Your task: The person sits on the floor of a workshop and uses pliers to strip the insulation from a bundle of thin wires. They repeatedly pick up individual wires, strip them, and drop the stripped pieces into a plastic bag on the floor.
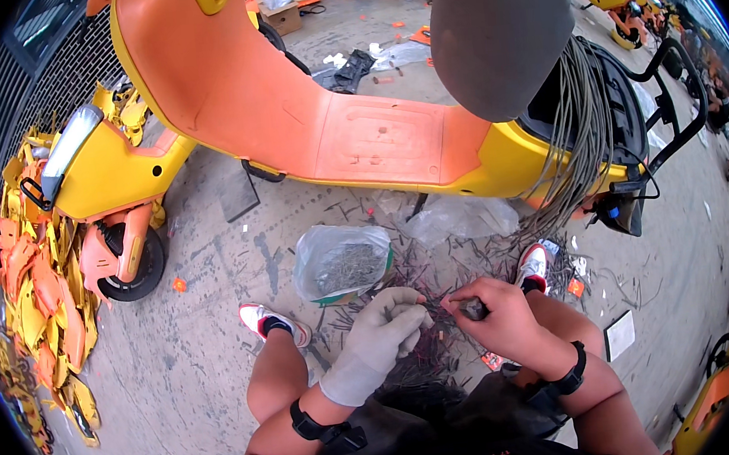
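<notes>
Hands near each other yet apart on my feed; gloved left hand, fingers curled, cannot tell whether on anything; bare right hand curled around dark object; object's exposed end faces up toward my camera; rest hidden in grip, so cannot tell long axis; object sits by right thumb, right of gloved fingertips, above floor clippings; lined bucket ahead, leftward.
</notes>
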Action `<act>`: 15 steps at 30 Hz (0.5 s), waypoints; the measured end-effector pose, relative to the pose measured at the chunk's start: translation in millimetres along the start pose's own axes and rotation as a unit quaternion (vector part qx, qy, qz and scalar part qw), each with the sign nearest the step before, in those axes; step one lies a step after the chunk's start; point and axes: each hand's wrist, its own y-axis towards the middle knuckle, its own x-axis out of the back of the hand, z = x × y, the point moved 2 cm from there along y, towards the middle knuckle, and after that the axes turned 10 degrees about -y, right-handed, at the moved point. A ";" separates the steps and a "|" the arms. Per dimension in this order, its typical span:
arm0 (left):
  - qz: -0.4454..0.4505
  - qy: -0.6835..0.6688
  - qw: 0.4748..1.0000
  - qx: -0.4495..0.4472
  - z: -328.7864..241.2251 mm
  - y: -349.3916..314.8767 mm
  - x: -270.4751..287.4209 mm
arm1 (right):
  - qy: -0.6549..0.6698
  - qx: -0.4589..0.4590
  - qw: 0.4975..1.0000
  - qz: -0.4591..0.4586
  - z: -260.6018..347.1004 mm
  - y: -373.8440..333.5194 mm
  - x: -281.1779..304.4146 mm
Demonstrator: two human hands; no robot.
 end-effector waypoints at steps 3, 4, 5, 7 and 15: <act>0.010 0.032 0.999 -0.018 -3.3 -3.2 -5.0 | -0.015 0.014 1.000 0.009 1.6 -1.5 -4.0; 0.013 0.047 0.998 -0.027 -3.3 -3.7 -6.0 | -0.003 0.010 1.000 0.009 3.2 -1.4 -4.4; 0.018 0.061 0.997 -0.039 -3.0 -3.7 -7.0 | 0.007 0.008 1.000 0.011 5.5 -0.2 -3.5; 0.018 0.054 0.998 -0.040 -0.9 -3.1 -7.5 | 0.022 0.004 1.000 0.010 8.4 0.6 -3.2; -0.002 0.093 0.995 -0.025 -3.4 -3.5 -11.0 | 0.034 0.011 0.999 -0.012 8.7 -0.3 -4.7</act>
